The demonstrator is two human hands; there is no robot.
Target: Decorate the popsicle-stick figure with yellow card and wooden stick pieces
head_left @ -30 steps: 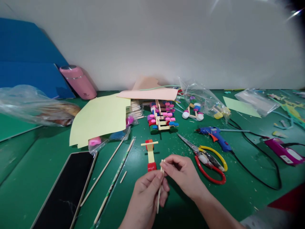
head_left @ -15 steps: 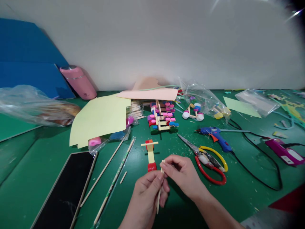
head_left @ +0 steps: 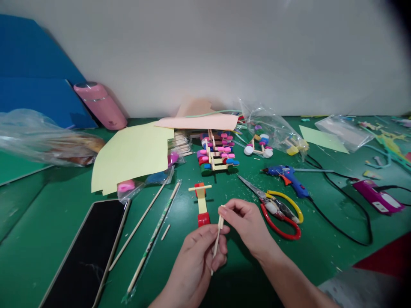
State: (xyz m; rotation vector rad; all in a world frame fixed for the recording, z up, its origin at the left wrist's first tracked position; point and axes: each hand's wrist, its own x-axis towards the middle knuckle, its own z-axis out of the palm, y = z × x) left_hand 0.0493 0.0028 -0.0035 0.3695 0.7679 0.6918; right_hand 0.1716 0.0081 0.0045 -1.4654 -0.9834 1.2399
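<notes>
My left hand (head_left: 196, 253) is closed on a thin wooden stick (head_left: 215, 250), whose lower end pokes out below the fingers. My right hand (head_left: 245, 222) pinches a short piece of stick (head_left: 221, 221) against the upper end of the longer one; the two lie side by side. Just beyond the fingers is a small model with a pale strip body (head_left: 202, 206), red wheels (head_left: 203, 219) and a crosswise stick (head_left: 199, 188). To the right of my hands lie scissors with red and yellow handles (head_left: 284, 229).
A blue glue gun (head_left: 289, 176) with its cable lies at right, near a purple box (head_left: 379, 196). Several colourful wheeled models (head_left: 221, 156) stand at the back. On the left are a phone (head_left: 86, 256), loose sticks (head_left: 138, 229), yellow paper (head_left: 135, 158) and a pink flask (head_left: 102, 107).
My right fingers have shifted slightly up the stick, and the short piece beside it shows more clearly. The whole view has moved a little.
</notes>
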